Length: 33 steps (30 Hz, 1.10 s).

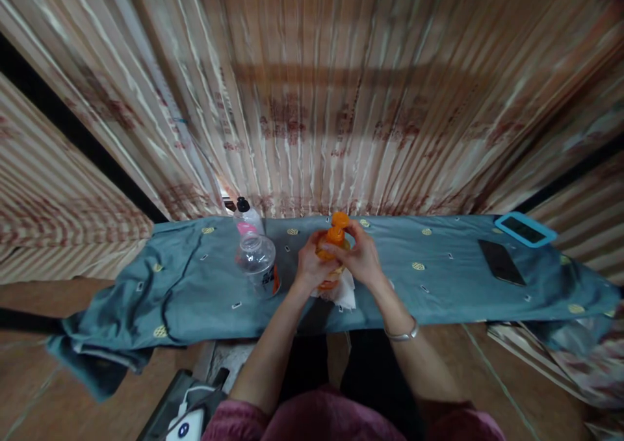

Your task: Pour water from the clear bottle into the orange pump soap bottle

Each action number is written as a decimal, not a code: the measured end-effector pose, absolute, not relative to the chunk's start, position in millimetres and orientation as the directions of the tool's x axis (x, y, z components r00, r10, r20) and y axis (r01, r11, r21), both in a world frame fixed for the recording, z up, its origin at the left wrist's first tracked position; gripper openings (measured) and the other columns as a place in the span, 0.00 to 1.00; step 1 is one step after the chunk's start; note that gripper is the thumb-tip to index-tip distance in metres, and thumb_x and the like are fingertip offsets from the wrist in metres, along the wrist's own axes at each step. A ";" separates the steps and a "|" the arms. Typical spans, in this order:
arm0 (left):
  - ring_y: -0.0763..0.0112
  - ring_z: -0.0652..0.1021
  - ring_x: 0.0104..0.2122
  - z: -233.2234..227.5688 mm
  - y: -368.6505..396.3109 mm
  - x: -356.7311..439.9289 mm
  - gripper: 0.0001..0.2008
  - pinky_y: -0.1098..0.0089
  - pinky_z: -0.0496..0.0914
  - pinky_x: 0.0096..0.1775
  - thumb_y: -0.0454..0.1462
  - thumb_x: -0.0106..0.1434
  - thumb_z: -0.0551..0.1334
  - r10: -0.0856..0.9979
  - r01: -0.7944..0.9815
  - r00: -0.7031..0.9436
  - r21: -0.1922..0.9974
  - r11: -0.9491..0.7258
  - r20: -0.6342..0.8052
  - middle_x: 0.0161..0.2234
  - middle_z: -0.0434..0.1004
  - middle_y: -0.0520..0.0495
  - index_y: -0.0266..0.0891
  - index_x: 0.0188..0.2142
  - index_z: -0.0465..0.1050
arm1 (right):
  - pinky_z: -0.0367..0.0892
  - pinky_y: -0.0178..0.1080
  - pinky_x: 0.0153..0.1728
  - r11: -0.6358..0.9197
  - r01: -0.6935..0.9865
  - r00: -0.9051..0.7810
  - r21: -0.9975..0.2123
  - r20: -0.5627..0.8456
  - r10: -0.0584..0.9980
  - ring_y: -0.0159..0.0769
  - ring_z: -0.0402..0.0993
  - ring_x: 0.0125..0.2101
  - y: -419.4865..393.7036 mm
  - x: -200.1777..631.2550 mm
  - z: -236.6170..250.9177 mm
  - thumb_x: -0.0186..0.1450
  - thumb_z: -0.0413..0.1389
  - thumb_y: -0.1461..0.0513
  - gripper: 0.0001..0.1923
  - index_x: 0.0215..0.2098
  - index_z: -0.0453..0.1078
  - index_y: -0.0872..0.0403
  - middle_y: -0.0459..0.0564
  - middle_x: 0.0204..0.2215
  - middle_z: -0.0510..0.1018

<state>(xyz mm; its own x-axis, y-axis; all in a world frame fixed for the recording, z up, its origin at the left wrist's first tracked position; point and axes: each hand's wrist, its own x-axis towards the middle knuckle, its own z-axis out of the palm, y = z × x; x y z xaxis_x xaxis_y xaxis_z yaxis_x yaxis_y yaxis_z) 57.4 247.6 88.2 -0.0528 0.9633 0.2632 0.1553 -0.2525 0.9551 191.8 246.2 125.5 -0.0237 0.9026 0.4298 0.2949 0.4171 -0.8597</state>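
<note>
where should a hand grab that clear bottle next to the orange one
Probably around the middle of the clear bottle, coming from the side nearest the person. It stands upright on the blue cloth, its round body open there, while the black-capped bottle crowds its far side.

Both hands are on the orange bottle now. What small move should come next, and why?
Probably a twist of the pump top by the right hand while the left hand steadies the orange bottle. Both hands wrap the bottle, the right one up by its pump head. It stands on a white tissue, and an open clear bottle stands beside it.
</note>
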 end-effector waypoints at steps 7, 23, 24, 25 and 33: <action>0.60 0.83 0.44 88.5 242.6 57.3 0.31 0.59 0.76 0.49 0.39 0.46 0.77 0.971 0.124 -0.029 0.965 -0.231 0.237 0.44 0.83 0.45 0.40 0.49 0.71 | 0.62 0.56 0.58 0.389 0.326 0.124 -0.862 0.447 0.886 0.51 0.72 0.53 245.2 230.7 112.2 0.58 0.68 0.47 0.29 0.50 0.71 0.56 0.60 0.50 0.77; 0.60 0.83 0.46 84.8 238.8 61.3 0.29 0.59 0.76 0.50 0.36 0.48 0.76 0.953 0.158 -0.048 0.945 -0.287 0.298 0.46 0.82 0.45 0.41 0.49 0.71 | 0.63 0.52 0.58 0.421 0.383 0.074 -0.822 0.482 0.873 0.49 0.72 0.54 234.8 213.3 116.0 0.60 0.66 0.51 0.29 0.54 0.70 0.57 0.56 0.52 0.77; 0.59 0.83 0.46 84.4 239.1 61.4 0.28 0.58 0.76 0.50 0.35 0.48 0.76 0.949 0.168 -0.058 0.940 -0.296 0.309 0.46 0.82 0.45 0.41 0.49 0.71 | 0.63 0.51 0.58 0.437 0.387 0.051 -0.812 0.492 0.869 0.47 0.72 0.54 234.3 207.5 118.6 0.60 0.66 0.52 0.28 0.54 0.70 0.56 0.55 0.52 0.77; 0.59 0.83 0.46 84.1 239.4 61.4 0.29 0.58 0.76 0.50 0.35 0.48 0.75 0.947 0.177 -0.064 0.938 -0.298 0.313 0.46 0.82 0.44 0.41 0.49 0.71 | 0.64 0.50 0.57 0.441 0.390 0.038 -0.808 0.493 0.869 0.47 0.72 0.53 234.8 203.4 120.6 0.60 0.66 0.51 0.28 0.53 0.71 0.56 0.54 0.51 0.77; 0.58 0.82 0.47 89.1 236.9 60.9 0.31 0.57 0.76 0.51 0.39 0.47 0.77 0.966 0.168 -0.046 0.955 -0.243 0.254 0.48 0.82 0.45 0.42 0.49 0.71 | 0.62 0.56 0.58 0.398 0.415 0.144 -0.818 0.491 0.859 0.53 0.71 0.54 231.5 230.3 114.2 0.64 0.62 0.45 0.32 0.55 0.70 0.61 0.63 0.52 0.76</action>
